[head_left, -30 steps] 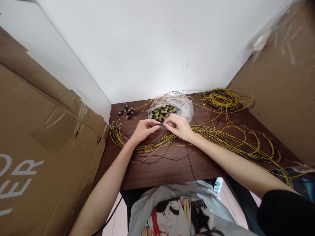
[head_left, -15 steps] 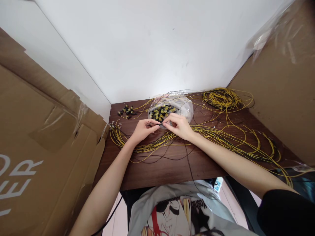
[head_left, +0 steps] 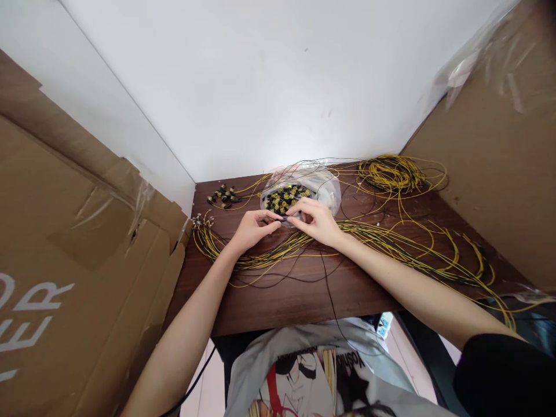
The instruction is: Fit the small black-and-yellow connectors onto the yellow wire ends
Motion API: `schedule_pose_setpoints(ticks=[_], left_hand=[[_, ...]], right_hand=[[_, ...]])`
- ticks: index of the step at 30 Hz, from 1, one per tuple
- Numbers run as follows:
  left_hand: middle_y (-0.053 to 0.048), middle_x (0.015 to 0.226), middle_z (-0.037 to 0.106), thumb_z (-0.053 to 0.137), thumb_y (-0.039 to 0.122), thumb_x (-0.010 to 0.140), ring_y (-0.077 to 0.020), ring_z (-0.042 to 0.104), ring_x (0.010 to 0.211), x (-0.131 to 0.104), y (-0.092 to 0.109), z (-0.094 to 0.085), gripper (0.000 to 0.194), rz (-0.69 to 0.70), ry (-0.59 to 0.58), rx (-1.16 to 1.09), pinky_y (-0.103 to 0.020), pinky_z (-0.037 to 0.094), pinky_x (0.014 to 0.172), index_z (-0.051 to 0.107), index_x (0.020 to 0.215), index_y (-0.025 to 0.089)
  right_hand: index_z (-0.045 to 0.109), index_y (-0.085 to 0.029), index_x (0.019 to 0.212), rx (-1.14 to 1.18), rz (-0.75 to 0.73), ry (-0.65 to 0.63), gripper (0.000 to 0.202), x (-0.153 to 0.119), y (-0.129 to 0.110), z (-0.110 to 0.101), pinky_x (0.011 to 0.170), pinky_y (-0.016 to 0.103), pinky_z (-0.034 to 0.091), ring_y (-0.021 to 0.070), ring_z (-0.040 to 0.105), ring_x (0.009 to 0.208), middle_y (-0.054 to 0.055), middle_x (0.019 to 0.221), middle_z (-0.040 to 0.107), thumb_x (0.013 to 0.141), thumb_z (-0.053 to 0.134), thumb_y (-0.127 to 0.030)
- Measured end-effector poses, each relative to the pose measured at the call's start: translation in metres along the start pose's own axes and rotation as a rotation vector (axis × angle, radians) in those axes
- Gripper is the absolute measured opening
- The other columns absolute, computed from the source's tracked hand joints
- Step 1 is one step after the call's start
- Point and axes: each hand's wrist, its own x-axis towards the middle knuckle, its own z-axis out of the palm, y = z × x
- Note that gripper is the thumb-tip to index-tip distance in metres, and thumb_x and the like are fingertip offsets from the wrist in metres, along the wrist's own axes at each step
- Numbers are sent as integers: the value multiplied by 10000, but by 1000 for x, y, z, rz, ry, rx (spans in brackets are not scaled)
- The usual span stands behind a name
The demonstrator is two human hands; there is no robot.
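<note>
My left hand pinches a small dark piece between thumb and forefinger, too small to make out fully. Facing it, my right hand is closed in a pinch on what looks like a thin black wire, which trails down over the table's front edge. The fingertips of both hands nearly meet. Just behind them, an open clear plastic bag holds many small black-and-yellow parts. Below the hands, a long bundle of yellow and black wires runs across the table.
More black-and-yellow parts lie at the back left. A coil of yellow and black wire sits at the back right. Cardboard boxes stand at the left and right of the brown table; a white wall rises behind.
Both hands stay almost in place, fingertips still close together. The hanging black wire has shifted slightly to the left near the right wrist.
</note>
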Motion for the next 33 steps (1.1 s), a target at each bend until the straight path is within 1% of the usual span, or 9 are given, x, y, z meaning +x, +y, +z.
schedule_pose_setpoints(ticks=[2, 4, 11, 14, 18, 21, 23, 29, 33], left_hand=[[-39, 683, 653, 694, 294, 687, -98, 567, 558, 0, 0, 0, 279, -1, -4, -1, -206, 445, 548, 695, 884, 97], [-41, 686, 652, 695, 298, 687, -100, 571, 563, 0, 1, 0, 287, -10, -5, 0, -207, 446, 551, 692, 889, 94], [-40, 706, 657, 692, 294, 686, -88, 569, 560, -1, 3, 1, 268, -9, 3, 6, -199, 460, 563, 690, 864, 94], [-42, 712, 663, 687, 303, 686, -94, 576, 566, 0, 3, 1, 272, -6, -10, -6, -205, 469, 564, 689, 866, 99], [-43, 710, 664, 685, 310, 685, -100, 581, 574, -1, 2, 1, 275, -3, -16, -17, -209, 470, 561, 692, 863, 101], [-42, 713, 667, 684, 311, 682, -104, 587, 583, -1, 2, 1, 271, 0, -16, -16, -205, 468, 554, 696, 859, 106], [-43, 710, 667, 686, 312, 679, -111, 593, 591, -1, 3, 1, 273, 3, -13, -11, -207, 470, 555, 697, 860, 107], [-44, 690, 668, 694, 307, 676, -101, 585, 550, 0, 4, 1, 274, -7, 5, 13, -205, 467, 544, 693, 854, 98], [-37, 674, 658, 688, 304, 685, -95, 574, 540, 0, 3, 0, 273, -12, -6, 13, -196, 453, 529, 693, 865, 98]], right_hand=[[645, -188, 847, -11, -23, -25, 90, 0, 1, 0, 537, 244, 392, 89, 454, 545, 22, 813, 580, 836, 584, -254], [641, -184, 805, -26, -23, -22, 96, 0, 1, 1, 540, 247, 389, 94, 460, 557, 21, 793, 572, 839, 582, -254], [614, -175, 764, -14, 67, 91, 128, 1, -1, 1, 526, 244, 389, 101, 466, 564, 17, 752, 561, 851, 568, -256], [618, -173, 788, 9, 61, 67, 111, 1, 0, 0, 541, 248, 407, 100, 481, 573, 19, 767, 560, 846, 572, -257], [637, -185, 871, 24, 16, -4, 106, 0, 2, 0, 553, 253, 425, 98, 499, 600, 41, 895, 576, 825, 603, -274], [640, -194, 833, 0, -22, -50, 96, 0, 2, 0, 557, 256, 425, 105, 503, 623, 45, 927, 576, 826, 599, -281], [628, -188, 795, -8, -21, -38, 103, 0, 1, 1, 564, 261, 426, 108, 503, 625, 43, 899, 572, 833, 584, -272], [588, -174, 754, -15, 47, 64, 103, 1, -2, 1, 550, 253, 419, 109, 500, 611, 32, 803, 540, 830, 571, -240], [590, -169, 788, -13, 23, 46, 65, 0, -1, 0, 574, 256, 426, 112, 511, 636, 36, 828, 552, 825, 572, -220]])
